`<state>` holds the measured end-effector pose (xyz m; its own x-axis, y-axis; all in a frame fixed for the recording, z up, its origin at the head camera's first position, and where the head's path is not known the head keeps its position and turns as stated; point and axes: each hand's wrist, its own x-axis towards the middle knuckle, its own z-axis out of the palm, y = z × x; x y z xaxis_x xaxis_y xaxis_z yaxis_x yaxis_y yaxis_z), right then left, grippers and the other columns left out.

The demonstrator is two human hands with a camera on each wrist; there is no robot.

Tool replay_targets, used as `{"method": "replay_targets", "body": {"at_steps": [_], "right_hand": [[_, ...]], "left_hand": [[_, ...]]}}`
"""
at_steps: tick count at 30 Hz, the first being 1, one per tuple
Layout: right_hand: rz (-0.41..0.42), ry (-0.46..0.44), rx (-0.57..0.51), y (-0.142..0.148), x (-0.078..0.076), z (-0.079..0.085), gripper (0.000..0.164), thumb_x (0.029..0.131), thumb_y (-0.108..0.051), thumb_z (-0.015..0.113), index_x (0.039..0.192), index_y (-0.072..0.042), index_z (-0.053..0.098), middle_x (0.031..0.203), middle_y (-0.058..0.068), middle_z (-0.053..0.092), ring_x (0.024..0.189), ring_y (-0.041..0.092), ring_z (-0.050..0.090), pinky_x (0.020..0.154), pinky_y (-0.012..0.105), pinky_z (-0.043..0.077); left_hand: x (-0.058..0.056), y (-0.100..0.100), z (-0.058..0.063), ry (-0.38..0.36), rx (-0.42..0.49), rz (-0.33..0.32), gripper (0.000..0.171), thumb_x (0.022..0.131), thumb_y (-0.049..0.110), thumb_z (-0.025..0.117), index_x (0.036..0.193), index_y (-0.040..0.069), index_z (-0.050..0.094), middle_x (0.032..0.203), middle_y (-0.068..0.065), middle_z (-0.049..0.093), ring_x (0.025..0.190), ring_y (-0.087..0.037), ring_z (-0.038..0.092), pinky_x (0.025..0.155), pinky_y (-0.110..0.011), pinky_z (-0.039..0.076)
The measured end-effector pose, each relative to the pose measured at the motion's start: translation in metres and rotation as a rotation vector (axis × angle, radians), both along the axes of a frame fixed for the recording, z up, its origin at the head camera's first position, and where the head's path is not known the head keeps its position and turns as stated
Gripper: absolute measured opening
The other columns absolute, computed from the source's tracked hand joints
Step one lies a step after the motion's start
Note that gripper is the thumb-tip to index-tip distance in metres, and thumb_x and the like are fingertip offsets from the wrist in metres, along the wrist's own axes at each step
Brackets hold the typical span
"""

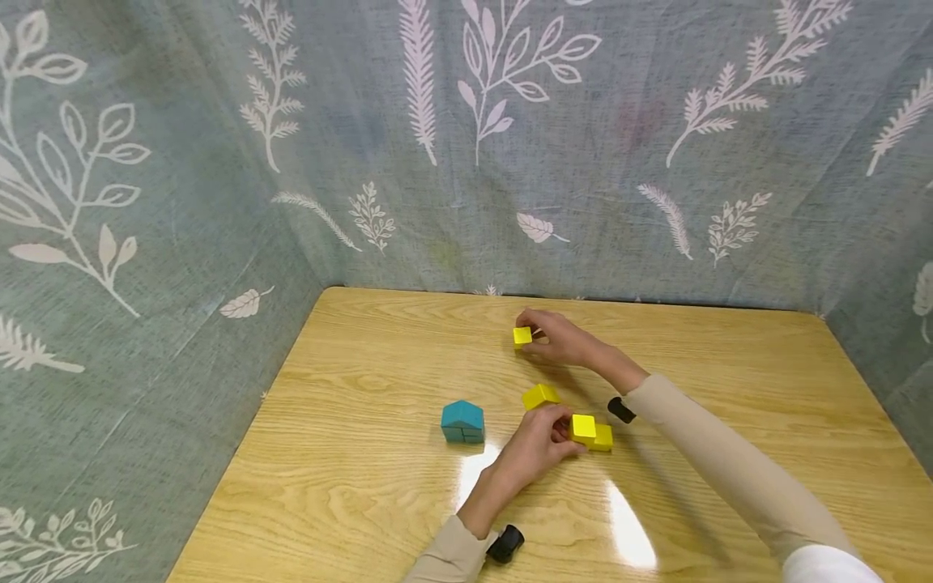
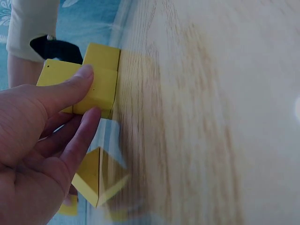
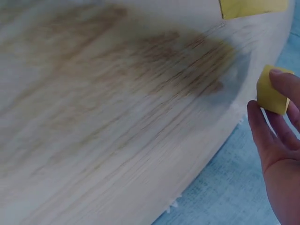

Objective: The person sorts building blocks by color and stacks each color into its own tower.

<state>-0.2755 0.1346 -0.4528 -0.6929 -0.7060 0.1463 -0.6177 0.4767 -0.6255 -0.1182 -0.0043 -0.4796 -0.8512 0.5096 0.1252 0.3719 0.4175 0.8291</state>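
My left hand (image 1: pixel 535 445) pinches a small group of yellow blocks (image 1: pixel 583 429) between thumb and fingers. In the left wrist view, one yellow block (image 2: pixel 58 70) sits on top of others that stand on the table, with another yellow block (image 2: pixel 102 55) beside them. Farther back, my right hand (image 1: pixel 560 338) holds a yellow cube (image 1: pixel 521 337) by thumb and fingertips; in the right wrist view this cube (image 3: pixel 272 91) seems a little above the table. A yellow triangular block (image 1: pixel 540 396) lies between the two hands. Parts of the left fingers are hidden behind the blocks.
Left of the hands, teal blocks (image 1: pixel 462 422) form a small house shape with a pointed top. The wooden table (image 1: pixel 350 364) meets a patterned grey-blue cloth (image 1: pixel 466 219) at its back and sides. A black wrist device (image 1: pixel 505 544) sits by the left sleeve.
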Motion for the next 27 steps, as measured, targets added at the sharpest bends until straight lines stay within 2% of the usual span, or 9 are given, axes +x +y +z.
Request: {"method": "replay_targets", "body": {"at_steps": [8,15,27], "right_hand": [[-0.051,-0.031,-0.081,0.019,0.019,0.007,0.033,0.093,0.002,0.074,0.123,0.001,0.061,0.120,0.016,0.062,0.114,0.034,0.063,0.097,0.049,0.056],[-0.089,-0.099,-0.126,0.034,0.038,0.012,0.031,0.094,-0.001,0.074,0.123,0.000,0.062,0.119,0.014,0.062,0.115,0.034,0.062,0.098,0.050,0.055],[-0.153,-0.117,-0.203,0.057,0.067,0.012,0.029,0.094,-0.005,0.075,0.121,-0.004,0.064,0.117,0.010,0.064,0.114,0.031,0.063,0.098,0.049,0.055]], "left_hand": [[-0.001,0.001,-0.002,-0.004,-0.014,0.003,0.026,0.087,0.010,0.084,0.107,0.004,0.070,0.095,-0.001,0.065,0.077,-0.001,0.059,0.071,-0.012,0.052],[-0.001,0.002,-0.002,-0.028,0.010,0.003,0.026,0.087,0.008,0.084,0.107,0.003,0.070,0.095,-0.002,0.065,0.078,-0.001,0.060,0.071,-0.013,0.053],[-0.001,0.004,-0.001,-0.036,0.019,0.007,0.022,0.087,0.007,0.083,0.103,0.003,0.070,0.093,-0.001,0.064,0.078,-0.002,0.060,0.071,-0.013,0.053]]}}
